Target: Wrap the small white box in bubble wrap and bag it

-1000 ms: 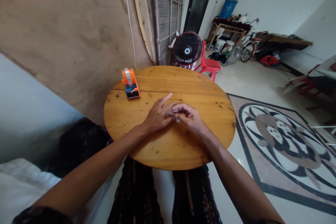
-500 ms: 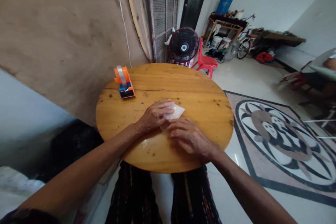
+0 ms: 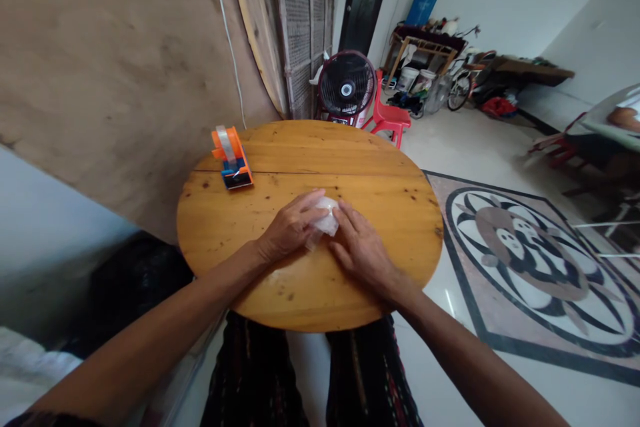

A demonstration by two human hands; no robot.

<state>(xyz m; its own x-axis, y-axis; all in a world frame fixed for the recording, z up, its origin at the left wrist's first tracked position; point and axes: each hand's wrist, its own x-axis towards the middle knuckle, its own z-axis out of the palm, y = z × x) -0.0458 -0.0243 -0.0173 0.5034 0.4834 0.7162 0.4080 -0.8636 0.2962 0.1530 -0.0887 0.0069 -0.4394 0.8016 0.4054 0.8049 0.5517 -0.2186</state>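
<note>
A small whitish, translucent plastic-wrapped packet point(image 3: 327, 219) rests on the round wooden table point(image 3: 300, 167), between my two hands. What is inside the wrapping cannot be made out. My left hand point(image 3: 294, 221) grips the packet from the left, with thumb and fingers closed over its edge. On the other side, the fingertips of my right hand point(image 3: 361, 240) press against the packet's right edge. A loose flap of clear wrapping hangs toward me below the packet. An orange and blue tape dispenser point(image 3: 234, 159) with a roll of clear tape stands at the table's far left.
Beyond the table stand a dark red fan point(image 3: 347, 87) and a red plastic chair point(image 3: 390, 113). A brown board point(image 3: 125, 67) leans along the left side. Part of another person point(image 3: 625, 117) shows at the far right.
My right hand has moved up and onto the packet's right edge. The packet's pointed right corner is now folded in, so it looks more compact. The left hand stays on it.
</note>
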